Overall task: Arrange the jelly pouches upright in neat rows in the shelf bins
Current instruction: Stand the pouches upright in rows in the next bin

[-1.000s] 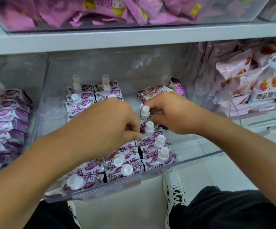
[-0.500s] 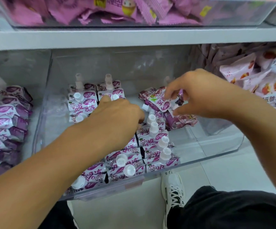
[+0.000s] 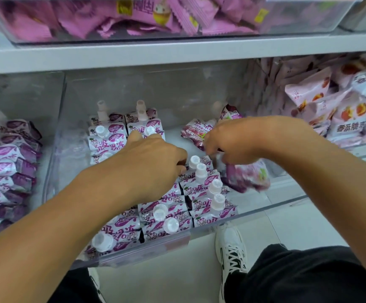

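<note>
A clear plastic shelf bin point(image 3: 55, 167) holds purple-and-white jelly pouches with white caps. Upright rows point(image 3: 206, 193) run from the front edge toward the middle, and two short rows point(image 3: 110, 136) stand at the back. My left hand point(image 3: 153, 162) rests curled on top of the middle row, fingers pressing the pouches together. My right hand point(image 3: 239, 138) grips a blurred purple pouch point(image 3: 247, 176) by its top, lifted over the bin's right side. Loose pouches point(image 3: 197, 132) lie flat behind my right hand.
A neighbouring bin point(image 3: 7, 171) on the left is packed with the same pouches. Pink snack bags point(image 3: 331, 106) fill the bin on the right. A bin of pink wrappers point(image 3: 155, 16) sits on the shelf above. My shoe point(image 3: 230, 248) shows on the tiled floor below.
My right hand picked a pouch from the loose pile at the back and brought it down toward the right-hand row. My left hand stayed on the middle row.
</note>
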`<state>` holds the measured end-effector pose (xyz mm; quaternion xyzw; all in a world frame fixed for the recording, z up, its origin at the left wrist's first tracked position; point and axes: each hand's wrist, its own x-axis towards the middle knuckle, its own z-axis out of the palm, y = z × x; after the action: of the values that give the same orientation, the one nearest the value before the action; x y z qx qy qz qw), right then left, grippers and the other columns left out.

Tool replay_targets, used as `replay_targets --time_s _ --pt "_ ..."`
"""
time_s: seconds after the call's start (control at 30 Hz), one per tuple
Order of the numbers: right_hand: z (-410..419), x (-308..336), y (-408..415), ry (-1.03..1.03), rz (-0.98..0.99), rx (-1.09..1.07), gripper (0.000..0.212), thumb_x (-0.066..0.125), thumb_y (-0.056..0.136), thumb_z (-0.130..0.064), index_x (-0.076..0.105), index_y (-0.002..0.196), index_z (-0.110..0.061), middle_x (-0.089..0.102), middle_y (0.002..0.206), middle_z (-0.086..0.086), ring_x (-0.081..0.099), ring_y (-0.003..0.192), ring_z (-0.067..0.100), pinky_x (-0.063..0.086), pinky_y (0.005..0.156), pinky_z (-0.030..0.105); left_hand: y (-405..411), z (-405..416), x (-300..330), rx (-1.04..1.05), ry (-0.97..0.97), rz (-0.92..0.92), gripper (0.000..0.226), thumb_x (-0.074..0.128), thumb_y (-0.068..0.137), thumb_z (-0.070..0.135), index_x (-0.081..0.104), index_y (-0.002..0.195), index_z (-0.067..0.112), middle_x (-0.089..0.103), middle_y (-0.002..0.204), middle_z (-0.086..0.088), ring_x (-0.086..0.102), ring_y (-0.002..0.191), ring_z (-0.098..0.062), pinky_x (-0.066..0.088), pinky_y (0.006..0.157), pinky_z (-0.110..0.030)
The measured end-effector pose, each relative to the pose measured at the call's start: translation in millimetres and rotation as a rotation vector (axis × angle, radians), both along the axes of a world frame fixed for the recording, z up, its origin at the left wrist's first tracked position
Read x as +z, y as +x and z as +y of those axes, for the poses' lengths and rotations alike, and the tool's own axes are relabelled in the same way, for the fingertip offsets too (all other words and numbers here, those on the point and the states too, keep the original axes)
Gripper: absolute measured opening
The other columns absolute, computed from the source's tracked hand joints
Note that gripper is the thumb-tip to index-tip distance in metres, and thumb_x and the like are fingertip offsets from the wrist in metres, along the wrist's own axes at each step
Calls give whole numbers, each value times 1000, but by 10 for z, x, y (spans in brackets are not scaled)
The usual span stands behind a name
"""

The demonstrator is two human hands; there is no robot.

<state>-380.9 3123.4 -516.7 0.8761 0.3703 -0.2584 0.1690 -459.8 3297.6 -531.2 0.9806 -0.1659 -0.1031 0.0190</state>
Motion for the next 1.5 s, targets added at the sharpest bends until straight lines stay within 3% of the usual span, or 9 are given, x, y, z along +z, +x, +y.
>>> replay_targets --time_s 0.1,0.3,0.57,0.83,1.0,1.1,1.17,1.37,1.5 --pt "-122 221 -158 27 49 -78 35 73 84 -16 70 112 -37 65 110 -14 60 98 14 48 79 27 -7 20 5 -1 -13 10 23 34 104 40 55 98 32 52 78 10 41 94 -18 20 82 -36" --pt "-235 269 -245 113 -59 -127 20 79 79 -31 75 98 -32 63 88 -14 58 84 10 53 76 32 -6 35 6 -32 -25 18 22 35 104 40 53 93 33 52 75 10 40 93 -18 23 85 -36" --pt "-246 460 -207 761 -446 -198 13 66 90 -31 66 95 -19 63 78 1 58 77 23 48 73 35 33 58 14 -69 -24 55 27 36 103 43 60 113 40 59 83 14 43 95 -14 23 87 -36" --pt "38 41 77 626 -62 -140 11 70 89 -28 70 99 -26 67 87 -4 64 84 16 52 79 34 143 338 543 9 -260 36 11 70 83 45 73 83 35 72 76 20 63 72 5 51 73 -25" --pt "-1 78 57 745 191 -310 38 75 86 -15 60 120 -24 72 92 -3 67 73 3 53 75 23 318 208 485 24 -151 77 44 69 83 50 59 123 34 61 104 23 58 95 -7 41 80 -25" --pt "-184 175 162 729 -133 -350 34 77 81 -17 65 113 -21 72 102 0 69 88 18 56 83 32 351 100 352 -13 -2 179 51 55 94 49 43 141 34 53 136 9 41 127 -19 36 104 -35" --pt "-204 133 162 503 -326 -335 43 80 75 -34 63 113 -23 69 108 2 65 93 24 54 83 35 374 84 311 -6 22 199 45 49 98 46 43 140 32 55 131 3 34 131 -26 27 113 -46" --pt "-76 -84 160 346 -282 -377 39 83 74 -27 63 105 -14 66 102 8 63 93 30 54 77 38 432 -14 269 6 70 227 30 48 97 50 51 113 25 47 85 4 39 98 -22 34 104 -50" --pt "-111 84 147 335 -268 -389 22 80 80 -23 72 95 -9 72 97 9 65 89 29 54 79 35 472 -81 212 10 115 252 38 45 97 54 55 125 30 43 78 11 40 91 -19 39 98 -47"
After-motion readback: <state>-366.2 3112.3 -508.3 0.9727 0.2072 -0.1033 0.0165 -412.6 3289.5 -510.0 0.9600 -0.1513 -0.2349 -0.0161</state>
